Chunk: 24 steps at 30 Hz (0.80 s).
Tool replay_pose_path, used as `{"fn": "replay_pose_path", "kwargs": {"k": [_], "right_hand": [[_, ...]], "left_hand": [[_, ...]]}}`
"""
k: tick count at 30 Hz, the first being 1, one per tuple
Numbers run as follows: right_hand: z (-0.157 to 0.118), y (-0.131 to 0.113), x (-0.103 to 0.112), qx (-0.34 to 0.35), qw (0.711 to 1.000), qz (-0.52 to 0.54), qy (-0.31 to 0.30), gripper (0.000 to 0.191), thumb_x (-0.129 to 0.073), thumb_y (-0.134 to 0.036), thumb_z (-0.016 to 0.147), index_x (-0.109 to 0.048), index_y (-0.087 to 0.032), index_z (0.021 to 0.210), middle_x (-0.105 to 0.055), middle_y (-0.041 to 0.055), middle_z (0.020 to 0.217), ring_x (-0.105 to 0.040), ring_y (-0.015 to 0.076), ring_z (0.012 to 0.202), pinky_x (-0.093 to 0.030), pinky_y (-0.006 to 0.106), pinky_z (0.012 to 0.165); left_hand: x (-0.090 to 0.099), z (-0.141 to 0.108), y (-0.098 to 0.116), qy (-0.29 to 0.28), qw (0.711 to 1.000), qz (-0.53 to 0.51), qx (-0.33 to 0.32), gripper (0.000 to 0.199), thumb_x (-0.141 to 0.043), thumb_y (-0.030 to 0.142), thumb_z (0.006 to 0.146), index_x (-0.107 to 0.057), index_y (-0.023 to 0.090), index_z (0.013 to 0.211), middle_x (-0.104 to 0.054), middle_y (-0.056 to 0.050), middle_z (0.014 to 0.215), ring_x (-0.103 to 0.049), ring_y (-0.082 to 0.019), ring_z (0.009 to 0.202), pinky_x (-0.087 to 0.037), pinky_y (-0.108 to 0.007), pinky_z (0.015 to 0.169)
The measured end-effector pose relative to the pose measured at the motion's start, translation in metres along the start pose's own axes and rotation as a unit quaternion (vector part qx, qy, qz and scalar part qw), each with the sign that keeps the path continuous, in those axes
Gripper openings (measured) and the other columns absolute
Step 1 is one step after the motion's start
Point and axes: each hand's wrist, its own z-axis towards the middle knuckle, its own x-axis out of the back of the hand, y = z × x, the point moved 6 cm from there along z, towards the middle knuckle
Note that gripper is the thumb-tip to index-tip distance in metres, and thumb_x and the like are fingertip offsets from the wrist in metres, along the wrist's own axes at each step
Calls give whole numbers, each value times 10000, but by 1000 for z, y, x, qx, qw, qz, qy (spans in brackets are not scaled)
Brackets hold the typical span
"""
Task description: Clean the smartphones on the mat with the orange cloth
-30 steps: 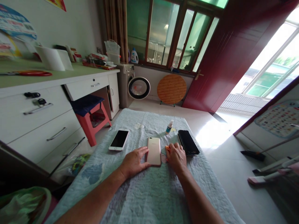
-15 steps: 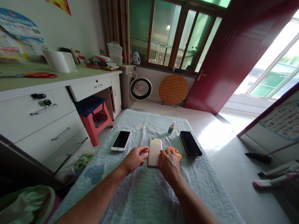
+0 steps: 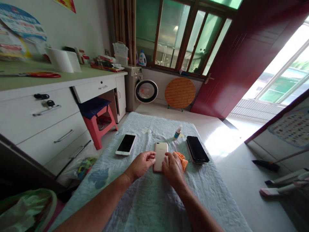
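Note:
A gold smartphone (image 3: 161, 149) lies back side up on the quilted cloth, its camera at the top left corner. My left hand (image 3: 142, 164) is at its left edge, fingers bent and close together, fingertips against the side. Over the lower right part of the phone rests my right hand (image 3: 174, 168), with thumb and forefinger apart on its back. Just beyond the right hand is a crumpled orange cloth (image 3: 182, 160), partly covered by it. A small spray bottle (image 3: 177, 132) with a white top stands farther back.
A white phone (image 3: 126, 144) lies screen up on the left. To the right, a black-screened phone (image 3: 198, 149) sits on top of another flat item. The light blue quilted cover (image 3: 145, 124) drapes the surface. A red stool (image 3: 99, 124) stands beyond its left edge.
My right hand has shifted slightly left, farther onto the gold phone's back, uncovering more of the orange cloth. My left hand stays at the phone's left edge.

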Motion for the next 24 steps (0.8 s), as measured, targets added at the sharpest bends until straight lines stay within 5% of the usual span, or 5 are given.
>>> {"fn": "replay_pose_path", "kwargs": {"k": [7,10,14,20,24], "right_hand": [[-2,-15,0,51,980,185,51,461,-535,-174,779,-503,-204,1238,-545,84,1153,-590,159,854,-521,301,759],[-7,-28,1,92,971,213,62,449,-540,-170,790,-505,-210,1237,-541,81,1183,-590,138,823,-530,277,715],[-13,-39,0,128,969,205,45,457,-544,-166,798,-511,-217,1251,-533,91,1241,-599,153,867,-535,281,707],[-20,-55,-2,216,968,128,0,507,-509,-89,734,-552,-217,1222,-592,76,1218,-547,217,1087,-447,383,967],[-23,-59,-2,253,963,88,-37,525,-508,-79,695,-578,-222,1195,-609,68,1197,-546,218,1035,-456,375,924]], "left_hand": [[-6,-7,10,-13,997,-40,66,451,-640,450,816,-625,132,1136,-709,-99,1020,-664,-204,882,-484,-260,682],[-6,-9,16,-29,995,-71,71,514,-538,581,865,-637,140,1109,-704,-101,1035,-662,-203,930,-478,-245,689],[-3,-10,18,-29,992,-99,70,566,-505,634,868,-608,153,1149,-704,-101,1030,-669,-224,945,-500,-271,712],[-3,-9,13,-19,988,-127,88,475,-620,587,810,-623,152,1000,-697,-51,845,-675,-203,780,-518,-273,640],[1,-9,5,24,980,-156,119,360,-654,508,783,-619,163,883,-671,-9,728,-647,-167,666,-503,-256,592]]}}
